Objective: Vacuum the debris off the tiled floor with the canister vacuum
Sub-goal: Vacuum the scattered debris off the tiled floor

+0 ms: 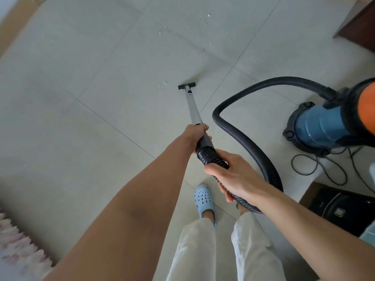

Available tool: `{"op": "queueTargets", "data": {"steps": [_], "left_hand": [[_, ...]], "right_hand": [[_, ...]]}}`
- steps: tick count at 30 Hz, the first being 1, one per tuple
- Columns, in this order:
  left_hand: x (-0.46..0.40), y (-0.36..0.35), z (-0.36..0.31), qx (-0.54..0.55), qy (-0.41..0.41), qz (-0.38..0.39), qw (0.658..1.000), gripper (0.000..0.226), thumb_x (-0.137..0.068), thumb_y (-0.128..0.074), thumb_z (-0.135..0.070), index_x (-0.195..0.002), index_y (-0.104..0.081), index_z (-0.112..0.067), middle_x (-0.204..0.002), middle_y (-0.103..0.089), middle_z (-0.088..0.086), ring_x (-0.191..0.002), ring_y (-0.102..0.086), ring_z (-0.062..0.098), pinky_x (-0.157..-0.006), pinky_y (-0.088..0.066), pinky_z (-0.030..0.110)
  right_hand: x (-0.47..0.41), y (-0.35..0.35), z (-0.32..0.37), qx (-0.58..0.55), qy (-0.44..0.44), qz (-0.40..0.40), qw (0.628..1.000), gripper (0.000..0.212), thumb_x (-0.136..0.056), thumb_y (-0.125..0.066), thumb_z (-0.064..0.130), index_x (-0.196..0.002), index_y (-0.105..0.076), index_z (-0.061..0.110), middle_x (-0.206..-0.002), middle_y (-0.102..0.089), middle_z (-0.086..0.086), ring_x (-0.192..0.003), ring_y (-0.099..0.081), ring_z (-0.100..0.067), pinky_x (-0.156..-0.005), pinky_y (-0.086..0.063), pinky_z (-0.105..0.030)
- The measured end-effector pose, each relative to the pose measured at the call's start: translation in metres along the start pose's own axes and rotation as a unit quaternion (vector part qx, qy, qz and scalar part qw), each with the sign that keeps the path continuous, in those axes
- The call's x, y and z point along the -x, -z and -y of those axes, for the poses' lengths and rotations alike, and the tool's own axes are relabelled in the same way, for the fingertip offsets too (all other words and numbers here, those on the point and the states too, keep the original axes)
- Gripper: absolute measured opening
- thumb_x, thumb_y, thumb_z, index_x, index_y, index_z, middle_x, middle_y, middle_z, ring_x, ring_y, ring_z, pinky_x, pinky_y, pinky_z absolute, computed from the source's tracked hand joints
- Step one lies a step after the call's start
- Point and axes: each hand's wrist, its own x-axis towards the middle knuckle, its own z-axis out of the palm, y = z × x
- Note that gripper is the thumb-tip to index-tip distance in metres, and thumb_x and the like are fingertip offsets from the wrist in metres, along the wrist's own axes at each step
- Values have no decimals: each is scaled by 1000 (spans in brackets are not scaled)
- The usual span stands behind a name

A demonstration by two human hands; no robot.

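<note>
Gripping the wand (192,107) w/ left hand (195,136), right hand (235,175) round the hose (243,142) — floor nozzle (187,86) beside nearest debris (163,84), more debris (190,27) well beyond nozzle — mostly undone.

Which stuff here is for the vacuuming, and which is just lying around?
For the job: canister vacuum, hose, metal wand, floor nozzle, white crumbs, left hand, right hand.

Just there: black box, wooden furniture, rug.
</note>
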Motion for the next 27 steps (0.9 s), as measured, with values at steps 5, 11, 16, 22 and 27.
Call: {"op": "queueTargets", "data": {"steps": [5,11,16,22,27], "left_hand": [[-18,30,-24,-12,-16,-23,1000,37,-96,-54,-14,-128,-47,4,-75,-57,13,-55,-57,20,-50,-50,30],[-37,64,-49,-4,-27,-51,998,35,-97,-53,-13,-127,-47,5,-71,-55,13,-55,-55,21,-50,-48,32],[-32,74,-45,18,-9,-53,998,19,-97,-53,-14,-108,-45,-1,-70,-55,13,-55,-55,21,-50,-48,32],[-19,64,-24,52,-2,-44,998,18,-97,-53,-14,-109,-46,-3,-72,-54,13,-56,-55,21,-50,-48,32],[-11,70,-16,70,1,-50,996,19,-97,-53,-14,-107,-44,-1,-71,-54,12,-57,-54,21,-54,-48,34]], "right_hand": [[-34,-13,21,-46,3,12,999,10,-87,-60,29,-92,-62,20,-52,-53,-4,-37,-48,-22,-48,-44,-30],[-73,-28,46,-49,12,20,999,13,-83,-61,32,-91,-64,23,-51,-54,0,-42,-51,-25,-51,-47,-33],[-73,-33,50,-33,11,34,999,11,-82,-61,32,-90,-63,25,-53,-54,-2,-43,-52,-25,-52,-47,-34],[-51,-24,40,-3,10,55,998,10,-84,-61,34,-90,-63,26,-53,-54,-4,-38,-49,-23,-49,-44,-31],[-44,-28,39,-11,20,72,997,10,-85,-62,30,-90,-62,21,-52,-54,-3,-36,-47,-23,-48,-43,-31]]}}
